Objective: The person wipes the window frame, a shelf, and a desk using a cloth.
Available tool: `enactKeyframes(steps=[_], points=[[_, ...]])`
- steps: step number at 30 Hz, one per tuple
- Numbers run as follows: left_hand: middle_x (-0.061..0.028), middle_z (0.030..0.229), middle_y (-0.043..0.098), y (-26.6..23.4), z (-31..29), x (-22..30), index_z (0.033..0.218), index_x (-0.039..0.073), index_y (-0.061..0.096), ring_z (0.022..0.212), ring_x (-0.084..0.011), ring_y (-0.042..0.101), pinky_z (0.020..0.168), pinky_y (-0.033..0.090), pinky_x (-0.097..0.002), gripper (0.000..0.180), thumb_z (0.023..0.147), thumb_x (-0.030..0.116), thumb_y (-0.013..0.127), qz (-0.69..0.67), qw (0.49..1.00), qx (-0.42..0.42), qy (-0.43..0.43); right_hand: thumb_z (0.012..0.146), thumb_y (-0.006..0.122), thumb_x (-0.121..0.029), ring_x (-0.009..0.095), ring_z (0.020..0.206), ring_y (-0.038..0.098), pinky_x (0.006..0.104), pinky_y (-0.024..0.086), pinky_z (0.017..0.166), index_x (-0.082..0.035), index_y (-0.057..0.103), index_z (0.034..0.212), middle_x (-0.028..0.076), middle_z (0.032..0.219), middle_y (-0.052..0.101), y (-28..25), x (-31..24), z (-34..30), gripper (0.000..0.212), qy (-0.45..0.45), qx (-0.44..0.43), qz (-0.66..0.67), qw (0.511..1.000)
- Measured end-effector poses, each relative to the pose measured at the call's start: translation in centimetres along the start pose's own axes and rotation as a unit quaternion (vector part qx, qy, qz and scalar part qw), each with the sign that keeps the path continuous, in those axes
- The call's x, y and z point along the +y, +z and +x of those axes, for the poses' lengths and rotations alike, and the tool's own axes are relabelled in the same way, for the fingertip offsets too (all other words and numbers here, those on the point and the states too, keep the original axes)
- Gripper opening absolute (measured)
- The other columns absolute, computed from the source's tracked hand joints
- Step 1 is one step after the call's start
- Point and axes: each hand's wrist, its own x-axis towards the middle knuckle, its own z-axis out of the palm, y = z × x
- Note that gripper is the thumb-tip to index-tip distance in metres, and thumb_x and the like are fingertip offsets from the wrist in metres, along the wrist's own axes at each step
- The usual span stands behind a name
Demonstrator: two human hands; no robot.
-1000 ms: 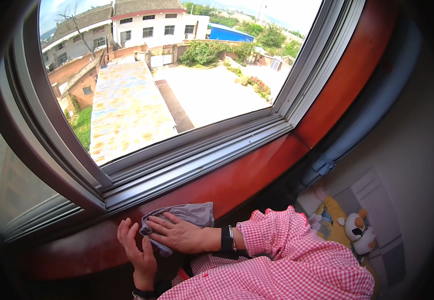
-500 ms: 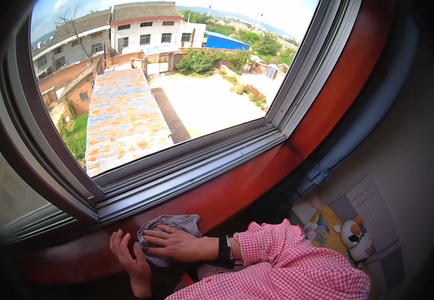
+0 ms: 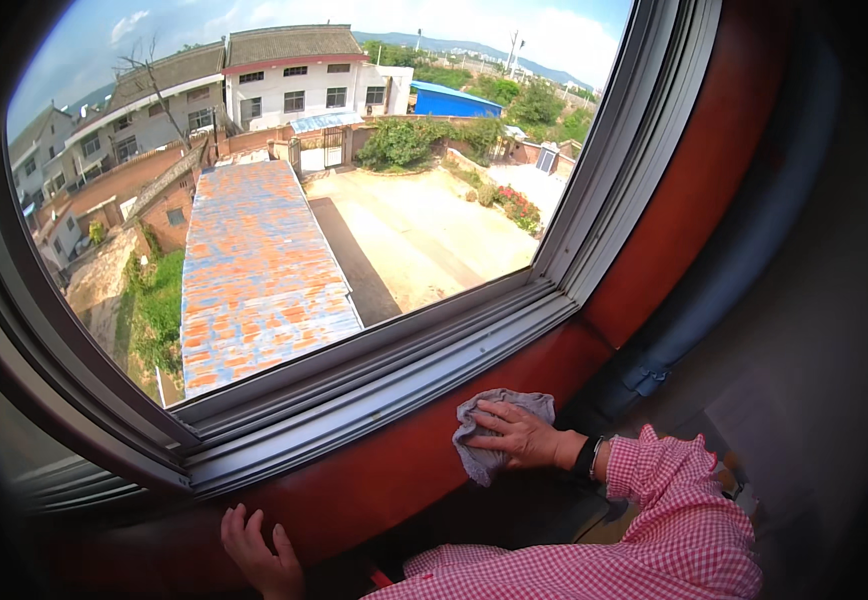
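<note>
A crumpled grey-purple cloth (image 3: 482, 464) lies on the reddish-brown wooden window sill (image 3: 354, 500), right of the middle. My right hand (image 3: 522, 436) presses it down, palm over the cloth and fingers pointing left; part of the cloth sticks out past the fingers and beyond the knuckles. My left hand (image 3: 262, 552) holds nothing. Its fingers are a little bent and apart, at the near edge of the sill on the left. Whether the fingertips touch the wood, I cannot tell.
Beyond the sill runs a metal sliding-window track (image 3: 384, 400), with the window open onto a yard and a rusty metal roof (image 3: 264, 270). A red-brown side frame (image 3: 674, 210) rises at the right, beside a grey-blue pipe (image 3: 754, 270). The lower right is dim.
My right hand has slid the cloth to the right along the sill, away from my left hand. The left hand has shifted slightly downward. The view has tilted a little.
</note>
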Motion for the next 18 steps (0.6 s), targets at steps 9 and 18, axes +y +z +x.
enactKeyframes(steps=[9, 18], points=[[-0.0166, 0.114, 0.056, -0.8, 1.4, 1.9, 0.104, 0.001, 0.059, 0.111, -0.0359, 0.048, 0.096, 0.038, -0.046, 0.027, 0.087, 0.021, 0.058, 0.032, 0.997, 0.051, 0.052, 0.071, 0.064, -0.008, 0.04, 0.136, 0.018, 0.0532, 0.02, 0.108, -0.022, 0.04, 0.135, 0.014, 0.145, 0.026, -0.3, 0.0, -0.6, 0.07, 0.066, -0.033, 0.032, 0.997], [-0.0164, 0.114, 0.057, -1.2, 1.7, 2.2, 0.105, 0.0, 0.058, 0.111, -0.0357, 0.049, 0.096, 0.038, -0.0458, 0.031, 0.087, 0.025, 0.058, 0.015, 0.998, 0.035, 0.054, 0.075, 0.063, -0.011, 0.041, 0.138, 0.011, 0.0522, 0.013, 0.11, -0.019, 0.03, 0.14, 0.018, 0.148, 0.019, -0.3, -1.8, 2.0, 0.074, 0.033, -0.084, 0.034, 0.995]])
